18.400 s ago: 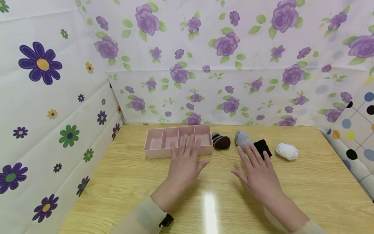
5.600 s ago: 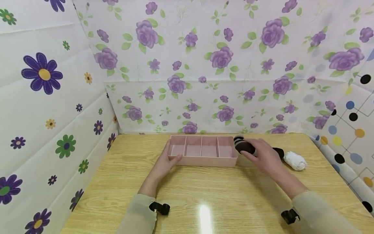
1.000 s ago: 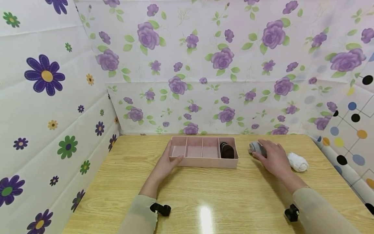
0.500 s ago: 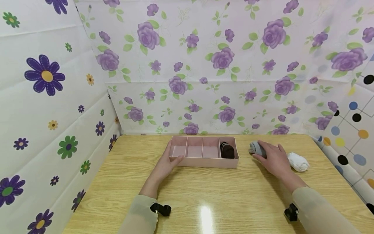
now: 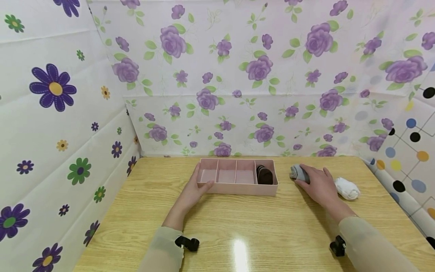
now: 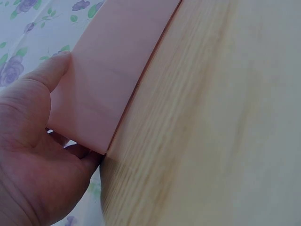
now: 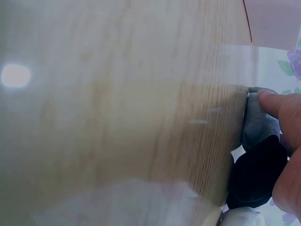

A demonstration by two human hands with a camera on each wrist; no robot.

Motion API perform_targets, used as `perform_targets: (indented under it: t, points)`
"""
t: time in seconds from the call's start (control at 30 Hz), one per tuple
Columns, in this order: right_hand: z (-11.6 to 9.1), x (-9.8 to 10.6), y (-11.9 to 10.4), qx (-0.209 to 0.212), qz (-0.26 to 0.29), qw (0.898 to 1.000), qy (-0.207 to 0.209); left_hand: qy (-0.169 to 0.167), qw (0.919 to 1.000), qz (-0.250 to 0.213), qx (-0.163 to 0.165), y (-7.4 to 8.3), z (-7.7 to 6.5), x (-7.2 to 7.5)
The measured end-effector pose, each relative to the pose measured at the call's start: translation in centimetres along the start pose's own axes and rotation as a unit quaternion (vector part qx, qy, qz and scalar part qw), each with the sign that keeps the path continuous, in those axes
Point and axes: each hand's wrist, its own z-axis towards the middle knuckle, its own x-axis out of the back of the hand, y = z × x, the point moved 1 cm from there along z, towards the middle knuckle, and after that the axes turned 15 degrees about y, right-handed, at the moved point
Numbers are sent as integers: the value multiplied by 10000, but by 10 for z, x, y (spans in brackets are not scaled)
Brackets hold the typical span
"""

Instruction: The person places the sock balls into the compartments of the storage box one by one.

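Observation:
My left hand (image 5: 188,192) holds the left end of a pink divided box (image 5: 241,189), thumb at the front wall and fingers around the end, as the left wrist view also shows. A rolled brown sock with grey stripes (image 5: 264,176) lies in the box's rightmost compartment; the other compartments are bare. To the right of the box, my right hand (image 5: 319,187) grips a rolled grey sock (image 5: 297,172), its thumb on the near side. Under that hand a black sock (image 7: 258,174) shows in the right wrist view, hidden from the head view.
A rolled white sock (image 5: 346,188) lies just right of my right hand. The wooden table (image 5: 217,226) reaches back to a flowered cloth wall (image 5: 231,75), with patterned cloths on both sides.
Since the oldest frame the box has shifted right, and the striped sock has gone from the table into its right compartment. My right hand then moved to the grey sock; the last second shows almost no motion.

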Motion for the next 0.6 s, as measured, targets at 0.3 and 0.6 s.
perform_targets:
  t: [0.3, 0.6]
  points:
    - [1, -2, -1, 26, -113, 9999, 28, 2, 10000, 6, 2, -1, 0, 0]
    - [0, 0, -5, 116, -124, 9997, 178, -21, 10000, 45, -18, 0, 0, 0]
